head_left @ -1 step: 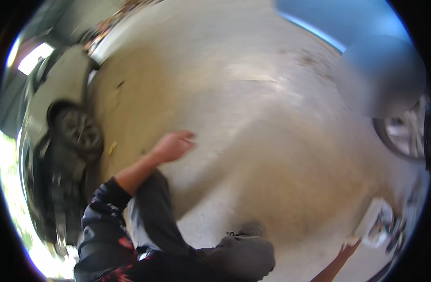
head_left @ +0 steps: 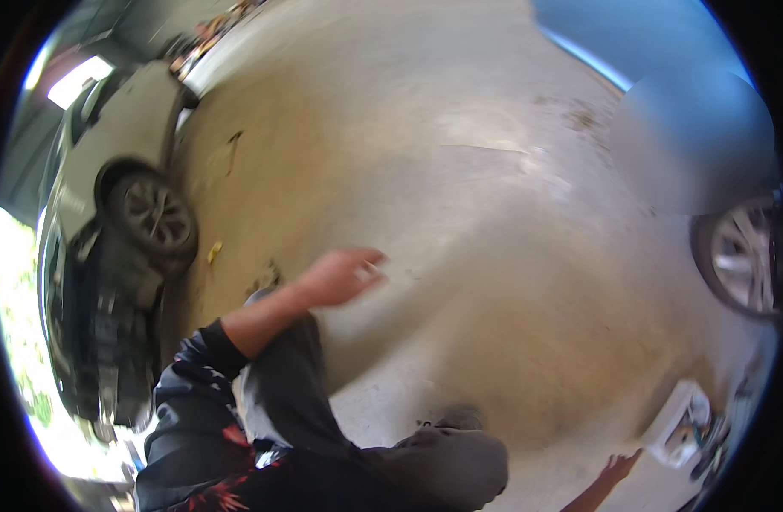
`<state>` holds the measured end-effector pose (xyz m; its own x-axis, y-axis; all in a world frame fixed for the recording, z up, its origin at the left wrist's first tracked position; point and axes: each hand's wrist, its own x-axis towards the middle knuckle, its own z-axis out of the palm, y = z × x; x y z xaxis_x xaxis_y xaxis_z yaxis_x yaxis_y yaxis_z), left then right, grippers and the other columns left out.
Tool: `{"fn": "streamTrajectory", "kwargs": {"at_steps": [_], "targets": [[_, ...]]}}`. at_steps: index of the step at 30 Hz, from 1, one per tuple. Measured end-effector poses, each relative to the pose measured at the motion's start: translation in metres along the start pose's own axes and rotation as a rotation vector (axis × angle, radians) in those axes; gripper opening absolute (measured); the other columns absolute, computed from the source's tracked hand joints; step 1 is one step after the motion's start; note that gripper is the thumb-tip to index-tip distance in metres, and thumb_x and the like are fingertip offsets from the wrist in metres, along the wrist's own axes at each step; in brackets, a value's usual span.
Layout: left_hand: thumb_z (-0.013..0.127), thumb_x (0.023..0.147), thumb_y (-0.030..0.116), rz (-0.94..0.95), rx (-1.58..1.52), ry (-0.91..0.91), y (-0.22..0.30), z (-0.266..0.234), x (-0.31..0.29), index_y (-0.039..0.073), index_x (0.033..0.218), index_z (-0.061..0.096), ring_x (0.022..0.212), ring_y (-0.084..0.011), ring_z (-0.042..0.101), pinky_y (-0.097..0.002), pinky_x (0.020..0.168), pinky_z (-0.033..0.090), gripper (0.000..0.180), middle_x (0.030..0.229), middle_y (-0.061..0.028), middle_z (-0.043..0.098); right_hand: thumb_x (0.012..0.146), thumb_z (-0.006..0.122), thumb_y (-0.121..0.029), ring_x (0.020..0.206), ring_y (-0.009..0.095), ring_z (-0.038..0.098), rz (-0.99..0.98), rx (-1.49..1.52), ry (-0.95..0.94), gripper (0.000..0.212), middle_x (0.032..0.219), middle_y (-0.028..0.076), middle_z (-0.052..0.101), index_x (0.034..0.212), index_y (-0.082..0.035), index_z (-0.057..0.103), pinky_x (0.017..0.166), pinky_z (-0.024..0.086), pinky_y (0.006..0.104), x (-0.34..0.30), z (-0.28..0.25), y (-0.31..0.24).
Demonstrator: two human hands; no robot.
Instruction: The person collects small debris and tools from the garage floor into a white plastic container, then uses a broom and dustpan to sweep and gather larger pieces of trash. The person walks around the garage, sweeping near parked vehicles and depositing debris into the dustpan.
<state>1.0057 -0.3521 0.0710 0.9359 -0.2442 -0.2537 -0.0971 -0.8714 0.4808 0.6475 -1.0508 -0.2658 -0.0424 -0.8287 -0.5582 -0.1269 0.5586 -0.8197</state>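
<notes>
My left hand (head_left: 345, 277) reaches out over the concrete floor, in front of my bent left knee. Its fingers are curled together around a small white thing (head_left: 370, 268), too small and blurred to name. Low on the right, my right hand (head_left: 617, 468) has its fingers apart and holds nothing that I can see. Just beyond its fingertips stands a white open container (head_left: 675, 424) with several small items inside, which I cannot make out. The hand looks apart from the container's rim.
On the left stands a car with a dark front and a spoked wheel (head_left: 155, 213). A blue car body (head_left: 643, 38) and another wheel (head_left: 745, 256) are on the right, partly behind a blurred round patch. A small yellow piece (head_left: 214, 252) lies on the floor (head_left: 391, 188).
My left hand has moved a little to the right and down in the view. My right hand has shifted slightly left and down, away from the white container. The view has turned a little.
</notes>
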Motion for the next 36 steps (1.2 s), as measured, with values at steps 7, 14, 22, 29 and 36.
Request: {"fn": "streamTrajectory", "kwargs": {"at_steps": [7, 14, 22, 29, 36], "targets": [[0.06, 0.082, 0.032, 0.503, -0.048, -0.365, -0.093, -0.044, -0.118, 0.004, 0.112, 0.054, 0.088, -0.0336, 0.058, -0.0424, 0.074, 0.047, 0.042, 0.094, -0.0152, 0.061, 0.092, 0.049, -0.024, 0.077, 0.015, 0.057, -0.004, -0.313, -0.921, 0.022, 0.084, 0.006, 0.058, 0.101, -0.006, 0.058, 0.065, 0.046, 0.0277, -0.374, 0.223, 0.055], [0.06, 0.082, 0.028, 0.28, -0.403, -0.076, -0.259, -0.127, -0.093, 0.002, 0.108, 0.057, 0.087, -0.0332, 0.06, -0.0411, 0.073, 0.049, 0.036, 0.093, -0.0177, 0.062, 0.088, 0.057, -0.02, 0.078, 0.009, 0.053, -0.758, -0.65, -1.457, 0.035, 0.09, 0.004, 0.058, 0.114, 0.004, 0.054, 0.073, 0.045, 0.0244, -0.816, 0.46, 0.022], [0.051, 0.082, 0.025, -0.522, -0.7, 0.454, -0.535, -0.177, -0.079, 0.002, 0.099, 0.064, 0.082, -0.027, 0.065, -0.0363, 0.07, 0.049, 0.031, 0.088, -0.0167, 0.066, 0.068, 0.07, -0.021, 0.099, 0.035, 0.053, -1.932, -0.996, -1.749, 0.044, 0.101, 0.017, 0.059, 0.106, -0.002, 0.059, 0.092, 0.04, 0.0439, -1.081, 0.378, 0.081], [0.053, 0.083, 0.029, -1.133, -0.518, 0.198, -0.74, -0.233, -0.062, 0.005, 0.122, 0.052, 0.11, -0.0281, 0.053, -0.0383, 0.09, 0.043, 0.046, 0.12, -0.0141, 0.055, 0.065, 0.069, -0.031, 0.109, 0.035, 0.048, -2.073, -0.967, -1.802, 0.043, 0.111, 0.016, 0.055, 0.098, -0.005, 0.062, 0.094, 0.033, 0.0548, -1.176, 0.407, 0.13], [0.051, 0.088, 0.027, -1.331, -0.46, 0.212, -0.899, -0.373, -0.029, 0.005, 0.131, 0.042, 0.12, -0.0274, 0.045, -0.0391, 0.098, 0.038, 0.05, 0.132, -0.0132, 0.046, 0.066, 0.069, -0.042, 0.099, 0.026, 0.054, -2.015, -0.935, -2.319, 0.046, 0.099, 0.009, 0.06, 0.096, -0.008, 0.063, 0.093, 0.036, 0.0513, -1.367, 0.543, 0.254]]}}
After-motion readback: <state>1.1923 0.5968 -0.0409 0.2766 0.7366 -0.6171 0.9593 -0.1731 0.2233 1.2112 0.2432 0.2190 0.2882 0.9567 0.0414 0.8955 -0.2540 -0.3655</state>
